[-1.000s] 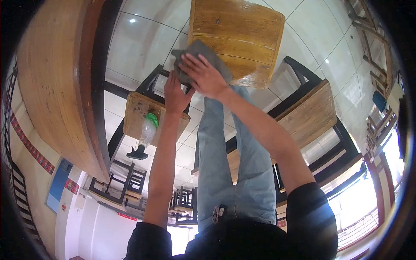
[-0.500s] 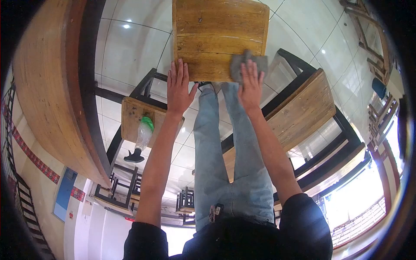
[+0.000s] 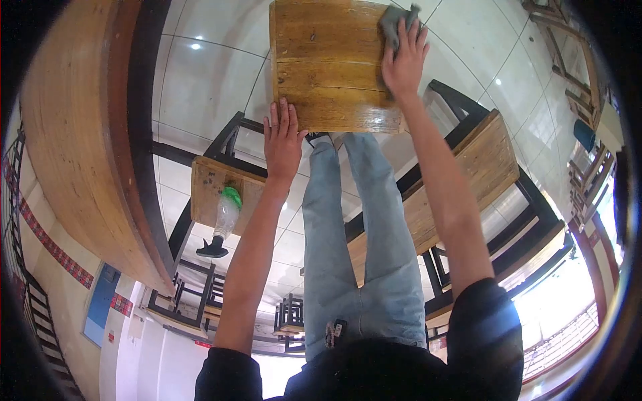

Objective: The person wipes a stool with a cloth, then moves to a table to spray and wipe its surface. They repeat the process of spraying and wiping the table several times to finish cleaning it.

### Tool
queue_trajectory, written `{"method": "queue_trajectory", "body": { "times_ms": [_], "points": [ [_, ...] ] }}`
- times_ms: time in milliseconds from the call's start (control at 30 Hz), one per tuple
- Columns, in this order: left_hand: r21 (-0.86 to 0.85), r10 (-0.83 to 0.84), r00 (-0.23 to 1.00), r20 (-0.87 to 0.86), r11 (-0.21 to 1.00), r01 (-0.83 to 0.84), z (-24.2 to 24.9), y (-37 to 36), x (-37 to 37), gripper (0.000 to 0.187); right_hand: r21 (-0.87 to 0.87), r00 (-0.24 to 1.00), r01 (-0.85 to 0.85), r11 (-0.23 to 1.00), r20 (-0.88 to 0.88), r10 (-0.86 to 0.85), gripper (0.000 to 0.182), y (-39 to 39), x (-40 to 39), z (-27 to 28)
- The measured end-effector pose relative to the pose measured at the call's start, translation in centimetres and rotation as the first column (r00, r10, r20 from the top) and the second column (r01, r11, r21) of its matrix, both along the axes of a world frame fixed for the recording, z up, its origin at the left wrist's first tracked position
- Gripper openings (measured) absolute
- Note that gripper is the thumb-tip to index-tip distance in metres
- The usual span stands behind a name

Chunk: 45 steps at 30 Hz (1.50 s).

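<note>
A wooden seat or small tabletop point(image 3: 328, 73) of worn, glossy planks lies in front of me at the top middle of the head view. My left hand point(image 3: 285, 140) rests with its fingertips on the near left corner, fingers extended and holding nothing. At the far right edge, my right hand point(image 3: 405, 63) presses a grey cloth point(image 3: 396, 23) against the wood, with part of the cloth hanging past the side. The near edge of the wood shines. What is under the palm of my right hand is hidden.
To the left, a clear spray bottle point(image 3: 227, 214) with a green band lies on a wooden stool point(image 3: 204, 190). A large curved wooden tabletop point(image 3: 73, 134) fills the left side. On the right stands a wooden bench point(image 3: 468, 170) with a black frame. White tiles point(image 3: 214, 73) cover the floor.
My right hand has moved the grey cloth from the near right corner to the far right edge. My left hand stays at the left corner; the view has shifted slightly.
</note>
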<state>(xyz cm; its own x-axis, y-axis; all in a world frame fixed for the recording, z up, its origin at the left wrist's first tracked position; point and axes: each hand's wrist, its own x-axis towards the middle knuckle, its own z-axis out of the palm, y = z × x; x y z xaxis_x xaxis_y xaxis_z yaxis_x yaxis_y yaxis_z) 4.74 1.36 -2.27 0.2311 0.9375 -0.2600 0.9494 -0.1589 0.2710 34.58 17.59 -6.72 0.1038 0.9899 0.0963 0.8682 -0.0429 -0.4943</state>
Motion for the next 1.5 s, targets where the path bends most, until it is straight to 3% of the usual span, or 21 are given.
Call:
{"method": "queue_trajectory", "body": {
  "times_ms": [100, 167, 267, 333, 400, 433, 500, 533, 600, 700, 800, 900, 967, 1033, 1100, 1167, 1267, 1400, 1433, 1500],
  "points": [
    [-0.022, 0.018, 1.0, -0.021, 1.0, -0.018, -0.2, -0.1, 0.2, 0.075, 0.118, 0.989, 0.043, 0.992, 0.136, -0.059, 0.073, 4.5, -2.1, 0.1],
    [0.009, 0.028, 0.999, 0.017, 1.0, -0.029, -0.3, -0.2, 0.2, 0.077, 0.034, 0.977, 0.018, 0.999, 0.211, -0.025, 0.067, 5.8, -4.5, 1.0],
    [-0.02, 0.039, 0.999, 0.032, 0.999, -0.038, -0.3, -0.1, 0.1, 0.077, -0.023, 0.985, -0.036, 0.999, 0.169, 0.04, 0.066, 6.0, -8.9, 1.6],
    [-0.015, 0.049, 0.998, 0.044, 0.999, -0.048, -0.2, -0.2, 0.0, 0.077, -0.071, 0.987, -0.143, 0.987, 0.057, 0.147, 0.067, 5.5, -12.4, 3.3],
    [-0.016, 0.052, 0.997, 0.06, 0.999, -0.051, -0.2, 0.0, -0.1, 0.077, -0.217, 0.944, -0.311, 0.925, 0.041, 0.327, 0.071, 5.2, -15.6, 3.9],
    [-0.014, 0.047, 0.996, 0.071, 0.999, -0.046, -0.2, -0.1, -0.2, 0.076, -0.225, 0.943, -0.314, 0.923, 0.043, 0.331, 0.071, 4.5, -16.1, 3.2],
    [-0.01, 0.035, 0.995, 0.094, 0.999, -0.034, -0.1, 0.0, -0.2, 0.076, 0.117, 0.867, -0.465, 0.877, -0.14, 0.478, 0.072, 3.8, -16.2, 1.9],
    [-0.008, 0.036, 0.994, 0.104, 0.999, -0.035, 0.1, 0.0, -0.3, 0.075, 0.116, 0.865, -0.469, 0.875, -0.136, 0.482, 0.072, 4.2, -15.1, 1.5],
    [-0.002, 0.039, 0.993, 0.112, 0.999, -0.039, 0.4, 0.0, -0.3, 0.075, 0.011, 0.758, -0.65, 0.76, 0.071, 0.648, 0.073, 5.1, -10.8, 1.2],
    [-0.022, 0.048, 0.994, 0.1, 0.999, -0.046, 0.6, 0.2, -0.3, 0.074, -0.012, 0.925, -0.38, 0.925, 0.003, 0.38, 0.075, 3.9, -2.7, 1.6],
    [-0.038, 0.076, 0.99, 0.119, 0.997, -0.072, 0.4, 0.0, 0.1, 0.076, 0.045, 0.986, -0.165, 0.985, 0.045, 0.163, 0.074, -0.6, 3.1, 0.0],
    [0.0, 0.094, 0.986, 0.137, 0.996, -0.095, 0.5, -0.1, -0.3, 0.074, -0.075, 0.978, -0.142, 0.987, 0.143, 0.152, 0.072, -2.6, 3.0, 1.2],
    [0.064, 0.071, 0.949, 0.306, 0.993, -0.094, 0.7, 0.1, -1.1, 0.066, -0.057, 0.986, -0.078, 0.995, 0.144, 0.085, 0.07, -2.3, 1.0, 0.9],
    [0.051, 0.115, 0.931, 0.346, 0.989, -0.141, 0.9, 0.2, -1.7, 0.062, -0.043, 0.99, -0.012, 0.999, 0.14, 0.017, 0.068, -2.0, -2.4, 1.0],
    [0.035, 0.152, 0.909, 0.388, 0.983, -0.179, 1.1, 0.2, -2.1, 0.058, -0.021, 0.985, -0.169, 0.985, 0.025, 0.17, 0.065, -1.9, -7.0, 1.4],
    [-0.038, 0.289, 0.855, 0.431, 0.952, -0.303, 1.2, -0.3, -2.3, 0.062, -0.158, 0.947, -0.311, 0.937, 0.03, 0.319, 0.065, -2.9, -12.6, 2.9],
    [-0.001, 0.356, 0.841, 0.408, 0.921, -0.39, 1.4, -0.9, -3.1, 0.07, -0.126, 0.901, -0.429, 0.894, 0.003, 0.433, 0.066, -6.3, -17.5, 3.5],
    [0.002, 0.414, 0.833, 0.367, 0.895, -0.446, 2.1, -1.2, -3.6, 0.078, -0.212, 0.757, -0.643, 0.736, -0.037, 0.652, 0.075, -10.6, -16.9, 4.4],
    [0.011, 0.366, 0.863, 0.349, 0.919, -0.395, 2.2, -1.4, -3.7, 0.08, -0.228, 0.691, -0.714, 0.661, -0.08, 0.719, 0.078, -11.5, -16.2, 4.7],
    [0.01, 0.318, 0.885, 0.339, 0.94, -0.342, 2.1, -1.6, -3.1, 0.082, -0.267, 0.673, -0.725, 0.635, -0.079, 0.736, 0.081, -12.9, -14.1, 4.8]
  ]
}}
